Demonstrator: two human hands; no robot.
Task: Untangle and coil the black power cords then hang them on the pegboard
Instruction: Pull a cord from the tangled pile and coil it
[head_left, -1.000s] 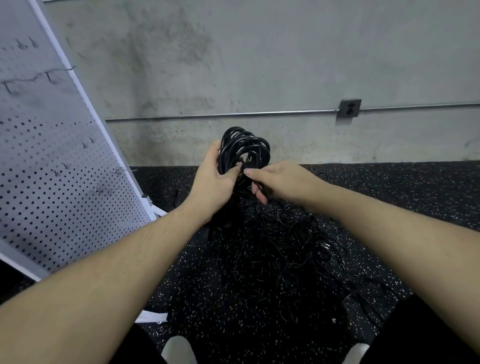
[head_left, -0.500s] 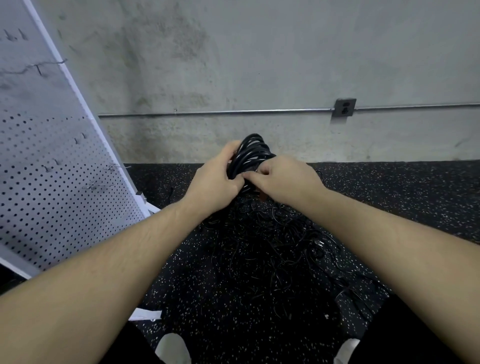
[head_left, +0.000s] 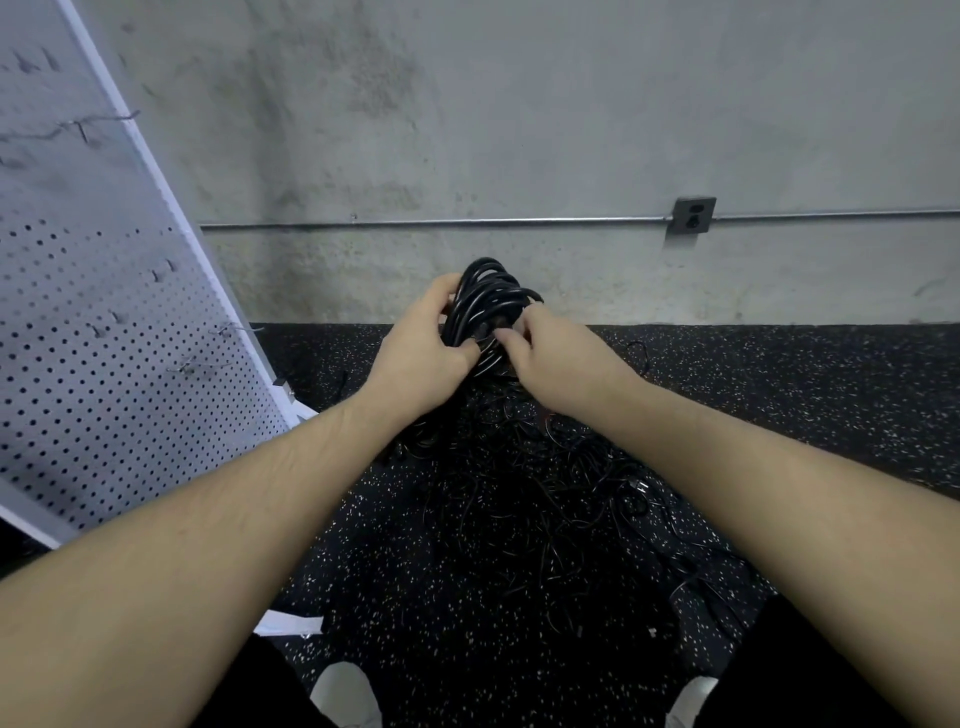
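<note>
Above the speckled black floor (head_left: 779, 405), in the middle of the view, both hands hold a coiled black power cord (head_left: 485, 299) raised in front of the grey concrete wall (head_left: 519, 130). The left hand (head_left: 421, 358) wraps the coil's left side, fingers curled behind the loops and thumb pressed across the front. The right hand (head_left: 558, 356) meets it from the right, fingertips pinching into the strands at the coil's centre, just beside the left thumb; exactly which strand it pinches cannot be made out. The loops rise above both hands, tightly stacked.

Beneath the hands a loose tangle of black cords (head_left: 545, 499) spreads over the floor, running down towards the person's feet and off to the right, where a plug end (head_left: 639, 486) lies among the strands. The white pegboard (head_left: 104, 338) stands at the left, tilted in this view, with several small metal hooks (head_left: 228, 328) sticking out of it; no cord hangs on the hooks that show. On the wall, a thin metal conduit (head_left: 415, 223) runs level to an electrical outlet (head_left: 693, 215) at the right. Two pale shoe tips (head_left: 345, 696) show at the bottom edge
</note>
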